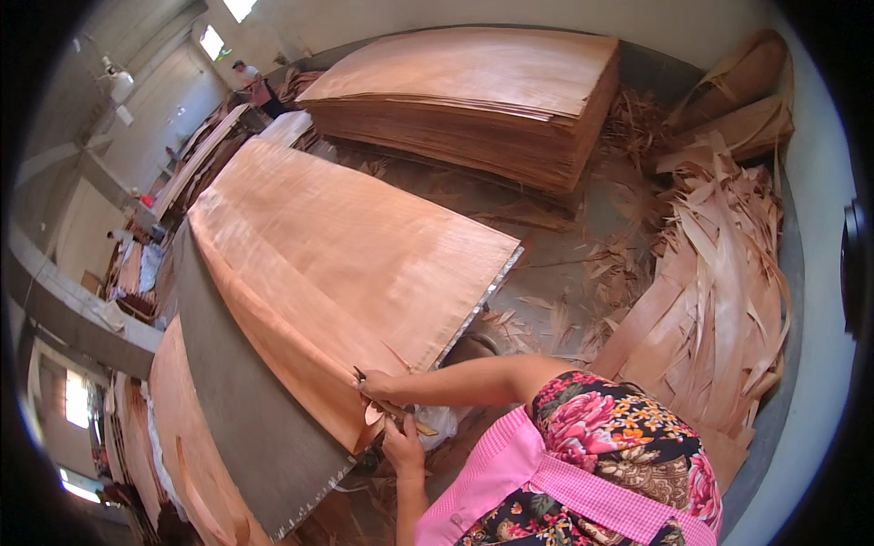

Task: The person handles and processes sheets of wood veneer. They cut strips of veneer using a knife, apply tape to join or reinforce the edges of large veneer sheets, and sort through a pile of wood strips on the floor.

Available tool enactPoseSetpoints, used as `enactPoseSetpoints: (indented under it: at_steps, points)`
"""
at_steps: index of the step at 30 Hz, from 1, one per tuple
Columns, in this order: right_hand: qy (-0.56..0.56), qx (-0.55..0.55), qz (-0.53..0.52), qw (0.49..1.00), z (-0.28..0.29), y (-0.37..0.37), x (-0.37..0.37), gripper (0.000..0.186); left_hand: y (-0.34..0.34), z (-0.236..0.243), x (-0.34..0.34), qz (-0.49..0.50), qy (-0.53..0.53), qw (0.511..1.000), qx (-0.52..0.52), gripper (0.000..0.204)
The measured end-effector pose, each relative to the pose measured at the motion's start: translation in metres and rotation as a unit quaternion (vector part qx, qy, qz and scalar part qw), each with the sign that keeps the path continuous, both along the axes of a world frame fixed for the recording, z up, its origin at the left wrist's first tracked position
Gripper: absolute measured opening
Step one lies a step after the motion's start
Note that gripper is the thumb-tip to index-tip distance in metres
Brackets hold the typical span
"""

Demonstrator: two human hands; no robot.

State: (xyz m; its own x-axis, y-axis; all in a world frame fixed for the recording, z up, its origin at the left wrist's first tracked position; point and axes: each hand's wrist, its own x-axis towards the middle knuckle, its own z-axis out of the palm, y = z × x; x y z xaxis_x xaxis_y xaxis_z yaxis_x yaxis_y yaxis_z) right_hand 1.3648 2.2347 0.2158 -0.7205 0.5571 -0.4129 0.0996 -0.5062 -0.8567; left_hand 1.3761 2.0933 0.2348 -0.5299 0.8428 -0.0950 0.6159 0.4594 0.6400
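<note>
A large tan sheet of wood veneer [346, 237] lies in front of me, its left side curling up and over. At its near corner, my right hand [381, 387] is closed on a small dark-tipped tool [360, 374], too small to tell its kind. Just below, my left hand [401, 444] pinches a narrow strip of veneer [374, 415] beside the sheet's near edge. The two hands are close together, and the fingers partly hide what lies between them. Under the curled side shows a dark grey surface [246, 364].
A tall stack of veneer sheets [473, 109] stands beyond the sheet. On the right lies a big heap of torn veneer strips [719, 273] against the wall, with scraps strewn on the floor [555, 291]. Another person [257, 89] stands far back left.
</note>
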Motion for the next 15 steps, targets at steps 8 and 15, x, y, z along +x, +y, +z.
enactPoseSetpoints:
  at_steps: [8,15]
  points:
    - [0.057,0.031,-0.083,0.994,0.071,0.097,0.097,0.043,0.019,-0.026,0.004,0.111,0.397,0.908,0.074,0.079]
    - [0.051,-0.072,-0.055,0.995,0.106,0.262,0.268,0.017,0.135,-0.058,0.07,0.214,0.397,0.892,0.015,0.077]
